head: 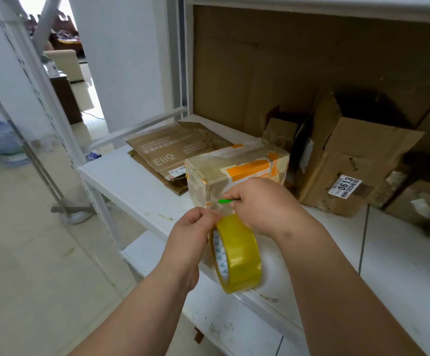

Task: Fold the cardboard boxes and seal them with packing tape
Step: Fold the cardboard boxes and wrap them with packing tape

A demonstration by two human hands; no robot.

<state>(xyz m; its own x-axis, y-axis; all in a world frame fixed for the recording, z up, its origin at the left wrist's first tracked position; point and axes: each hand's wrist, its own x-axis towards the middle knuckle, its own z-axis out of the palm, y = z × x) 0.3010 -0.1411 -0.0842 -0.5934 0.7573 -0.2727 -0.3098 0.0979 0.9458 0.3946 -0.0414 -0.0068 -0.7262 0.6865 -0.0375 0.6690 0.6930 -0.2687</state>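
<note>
Left hand: the left hand [192,231] is closed in a pinch at the top of the tape roll, thumb and fingertips pressed together on the strip where it leaves the roll.
Right hand: the right hand [258,204] is closed around a thin green tool [225,201], whose tip points left toward the near lower corner of the box (whether it is a blade or a pen cannot be told).
Tape roll: the roll of yellow packing tape [237,255] hangs below both hands, standing on edge, in front of the shelf's front rim; its white printed core faces left.
Sealed box: the small cardboard box [234,170] with orange printed bands sits on the white shelf [136,186], closed and wrapped in glossy clear tape; both hands are just in front of its near face.
Flat cardboard: a stack of flattened boxes [172,152] lies on the shelf behind and to the left of the sealed box, the top sheet printed "Eiio" in pale letters.
Open carton: a larger brown carton [349,165] stands to the right of the sealed box, flaps up, with a white label reading "0613" on its side.
Backing: a big sheet of brown cardboard [298,68] lines the back of the shelf bay.
Floor, left: a blue water jug [2,141] stands on pale tiles beyond the rack's upright.
</note>
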